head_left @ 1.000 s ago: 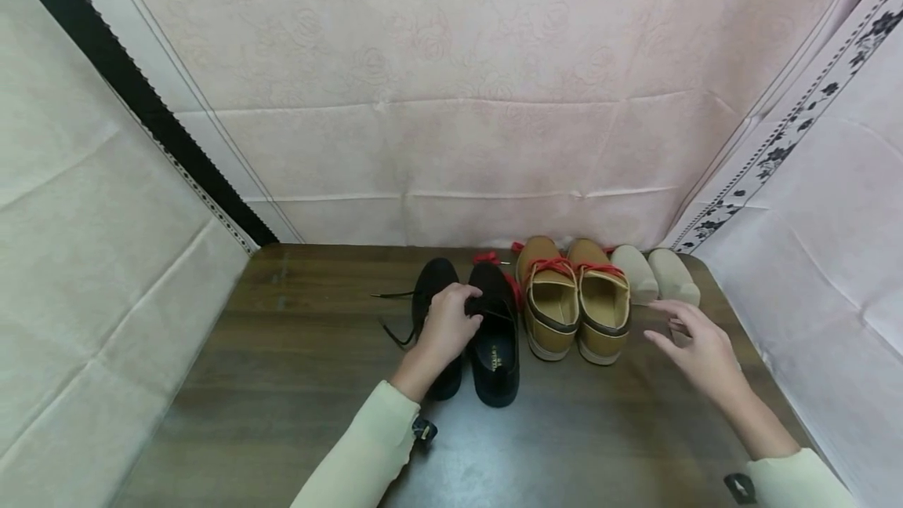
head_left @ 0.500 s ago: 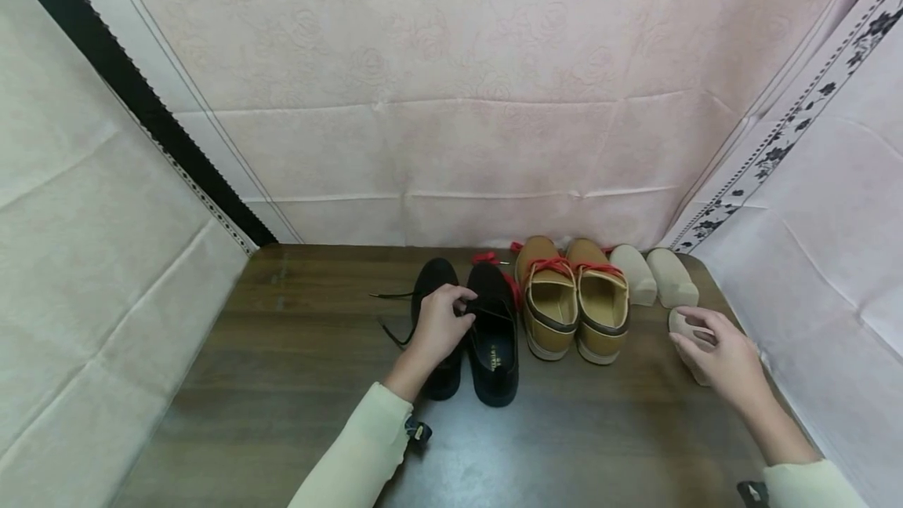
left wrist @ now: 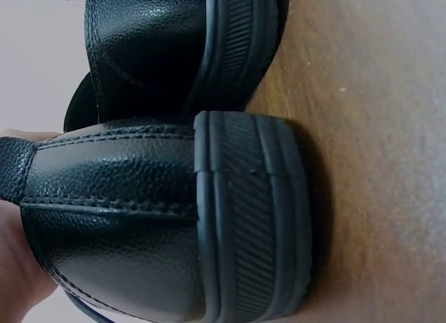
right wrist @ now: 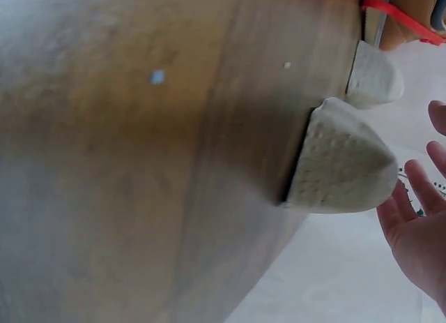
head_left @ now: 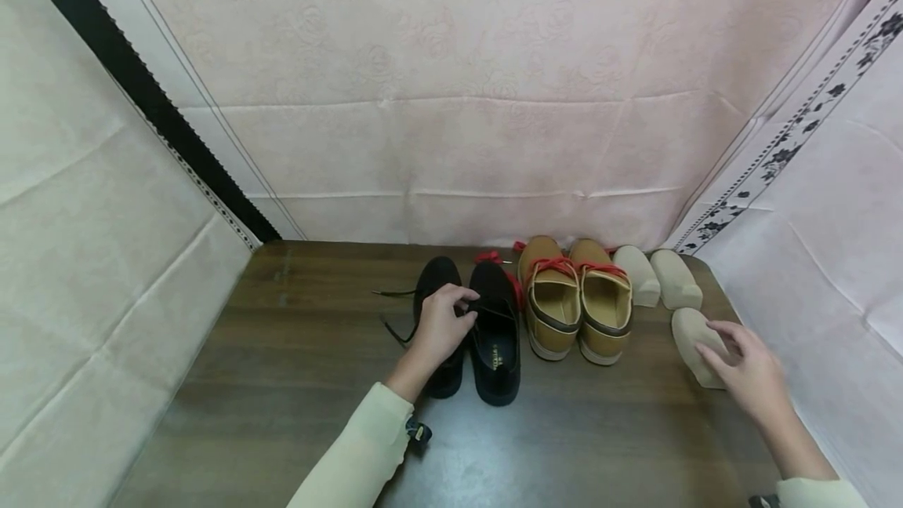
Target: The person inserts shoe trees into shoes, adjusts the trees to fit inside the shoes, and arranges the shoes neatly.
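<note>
My left hand (head_left: 446, 328) is over the left black shoe (head_left: 439, 273), its thumb and forefinger apart at the throat of the right black shoe (head_left: 495, 351). In the left wrist view a black heel (left wrist: 125, 253) hides most of that hand. My right hand (head_left: 751, 371) is beside a cream rounded block (head_left: 694, 343), like a shoe filler, lying at the right. In the right wrist view its fingers are spread at the far side of the pitted cream block (right wrist: 341, 162). Two similar blocks (head_left: 637, 277) lie behind.
Tan shoes (head_left: 553, 304) with red laces stand between the black pair and the blocks. Red lace (head_left: 488, 257) lies behind the black shoes, and a loose black lace (head_left: 395, 332) extends left. Pale cloth (head_left: 451, 147) rises behind the brown table (head_left: 317, 382).
The right hand set a third cream block in front of the other two, let go and drew off to the right. The left hand's fingers came slightly left from the right black shoe.
</note>
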Tool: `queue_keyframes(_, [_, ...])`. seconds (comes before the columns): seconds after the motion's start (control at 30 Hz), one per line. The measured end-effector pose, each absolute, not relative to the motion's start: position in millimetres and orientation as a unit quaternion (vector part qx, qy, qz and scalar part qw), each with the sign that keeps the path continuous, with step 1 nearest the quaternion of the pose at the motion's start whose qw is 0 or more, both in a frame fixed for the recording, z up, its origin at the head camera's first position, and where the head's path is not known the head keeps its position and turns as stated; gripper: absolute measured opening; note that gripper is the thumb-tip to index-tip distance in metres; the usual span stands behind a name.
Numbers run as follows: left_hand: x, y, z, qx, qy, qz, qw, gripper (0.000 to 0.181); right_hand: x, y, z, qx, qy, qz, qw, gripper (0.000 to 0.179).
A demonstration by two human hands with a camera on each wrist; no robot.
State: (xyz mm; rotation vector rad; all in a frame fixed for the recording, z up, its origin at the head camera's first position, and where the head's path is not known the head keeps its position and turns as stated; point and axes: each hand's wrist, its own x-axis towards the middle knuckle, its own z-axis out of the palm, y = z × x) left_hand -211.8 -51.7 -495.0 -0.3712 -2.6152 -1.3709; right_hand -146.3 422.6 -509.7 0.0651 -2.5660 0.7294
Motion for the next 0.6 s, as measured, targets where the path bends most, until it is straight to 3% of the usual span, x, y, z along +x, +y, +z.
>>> queue_keyframes(0.2, [-213,-52,-494,-0.126,-0.877,-0.457,0.083,0.020,-147,430,-517,0.007,-0.943,0.250,0.218,0.043])
queue_keyframes(0.6, [-211,-52,-494,-0.123,-0.876,-0.459,0.082,0.020,-143,438,-528,-0.056,-0.961,0.238,0.126,0.060])
